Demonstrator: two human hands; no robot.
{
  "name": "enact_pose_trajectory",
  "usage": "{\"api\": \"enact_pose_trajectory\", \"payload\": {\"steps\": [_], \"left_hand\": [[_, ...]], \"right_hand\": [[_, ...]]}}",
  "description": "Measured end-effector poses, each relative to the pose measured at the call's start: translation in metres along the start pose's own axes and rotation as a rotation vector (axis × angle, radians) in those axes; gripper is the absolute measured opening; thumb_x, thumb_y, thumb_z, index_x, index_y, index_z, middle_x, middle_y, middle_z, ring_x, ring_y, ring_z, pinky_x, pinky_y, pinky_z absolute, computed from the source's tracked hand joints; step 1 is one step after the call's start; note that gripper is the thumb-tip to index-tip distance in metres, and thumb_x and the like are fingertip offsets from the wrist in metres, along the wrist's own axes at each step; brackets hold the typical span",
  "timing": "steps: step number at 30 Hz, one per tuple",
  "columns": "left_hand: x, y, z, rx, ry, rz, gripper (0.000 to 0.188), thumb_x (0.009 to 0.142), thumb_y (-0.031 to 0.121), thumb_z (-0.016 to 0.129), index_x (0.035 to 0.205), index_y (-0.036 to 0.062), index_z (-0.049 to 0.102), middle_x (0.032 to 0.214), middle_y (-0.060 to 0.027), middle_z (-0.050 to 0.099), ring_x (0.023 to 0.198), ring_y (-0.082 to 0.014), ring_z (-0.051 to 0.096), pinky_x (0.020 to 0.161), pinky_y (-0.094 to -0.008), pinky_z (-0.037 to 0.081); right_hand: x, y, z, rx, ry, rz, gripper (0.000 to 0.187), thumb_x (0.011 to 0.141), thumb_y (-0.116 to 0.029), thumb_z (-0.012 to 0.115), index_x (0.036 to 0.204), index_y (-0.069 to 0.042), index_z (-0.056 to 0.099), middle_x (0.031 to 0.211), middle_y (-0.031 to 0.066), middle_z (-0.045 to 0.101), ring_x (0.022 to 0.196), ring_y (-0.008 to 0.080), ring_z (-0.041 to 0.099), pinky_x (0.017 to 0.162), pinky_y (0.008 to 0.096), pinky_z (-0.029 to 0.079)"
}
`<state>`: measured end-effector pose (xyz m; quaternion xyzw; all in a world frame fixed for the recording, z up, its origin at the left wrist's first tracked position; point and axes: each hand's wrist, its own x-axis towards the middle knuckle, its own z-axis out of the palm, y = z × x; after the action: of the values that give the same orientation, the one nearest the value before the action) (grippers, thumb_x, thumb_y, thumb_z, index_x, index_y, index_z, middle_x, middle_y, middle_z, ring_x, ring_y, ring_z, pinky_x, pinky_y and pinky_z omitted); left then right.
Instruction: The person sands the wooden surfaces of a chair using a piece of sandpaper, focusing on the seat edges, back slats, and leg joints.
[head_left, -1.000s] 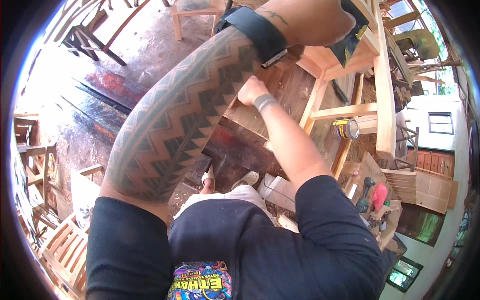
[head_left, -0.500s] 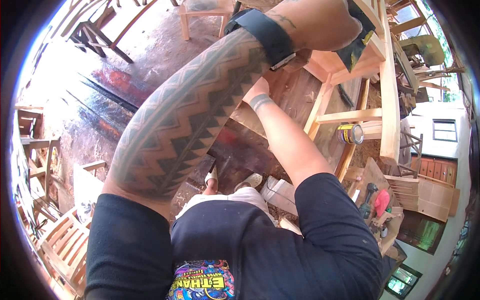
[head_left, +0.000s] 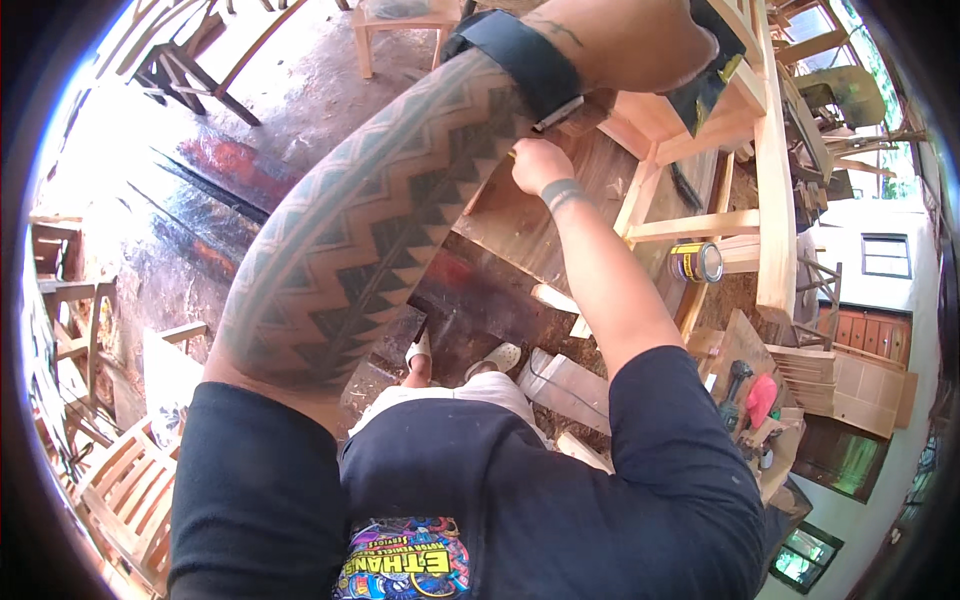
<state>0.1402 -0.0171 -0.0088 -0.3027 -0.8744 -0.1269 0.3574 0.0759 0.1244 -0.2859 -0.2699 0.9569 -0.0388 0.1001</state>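
Note:
My left hand (head_left: 640, 45) is at the top, beyond a dark wrist strap, with its fingers curled and mostly hidden. Right beside it a dark, creased sheet (head_left: 700, 95) with a yellowish edge hangs against an unpainted wooden chair frame (head_left: 776, 200). Below the left forearm, my right hand (head_left: 541, 165) is closed in a fist over the brown wooden board (head_left: 560, 225). A small pale bit shows at its fingers, too small to name.
A paint can (head_left: 697, 262) with a yellow and dark label stands by the chair frame's lower rail. Further right, a power tool (head_left: 735, 385) and a pink-red cloth (head_left: 762, 400) lie on a cluttered surface. A slatted chair (head_left: 125, 490) stands at lower left, a stool (head_left: 405, 22) at the back.
My right hand has come out from under the left forearm, shifting right and slightly up in the picture. My left hand has shifted slightly left, and the dark sheet shows beside it.

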Motion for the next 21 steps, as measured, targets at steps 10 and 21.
{"api": "enact_pose_trajectory", "payload": {"steps": [10,21], "left_hand": [[-0.004,0.0,0.0,-0.142,0.047,-0.101,0.019,0.097,0.012,0.063,0.086,0.0012,0.075,0.079,-0.0154,0.072,0.076,-0.0325,0.074,0.07,-0.045,0.059],[-0.014,-0.003,-0.001,-0.136,0.041,-0.116,0.019,0.096,0.013,0.064,0.086,0.0012,0.075,0.078,-0.0148,0.072,0.076,-0.0326,0.074,0.07,-0.0447,0.059]], "right_hand": [[-0.019,-0.032,0.003,-0.133,-0.011,-0.192,0.037,0.1,-0.016,0.049,0.123,-0.007,0.076,0.125,0.0181,0.076,0.12,0.0378,0.072,0.104,0.0487,0.057],[-0.047,-0.088,0.014,0.043,-0.124,-0.05,0.031,0.104,-0.021,0.049,0.115,-0.006,0.074,0.125,0.0185,0.072,0.117,0.0372,0.071,0.098,0.0491,0.059]]}}
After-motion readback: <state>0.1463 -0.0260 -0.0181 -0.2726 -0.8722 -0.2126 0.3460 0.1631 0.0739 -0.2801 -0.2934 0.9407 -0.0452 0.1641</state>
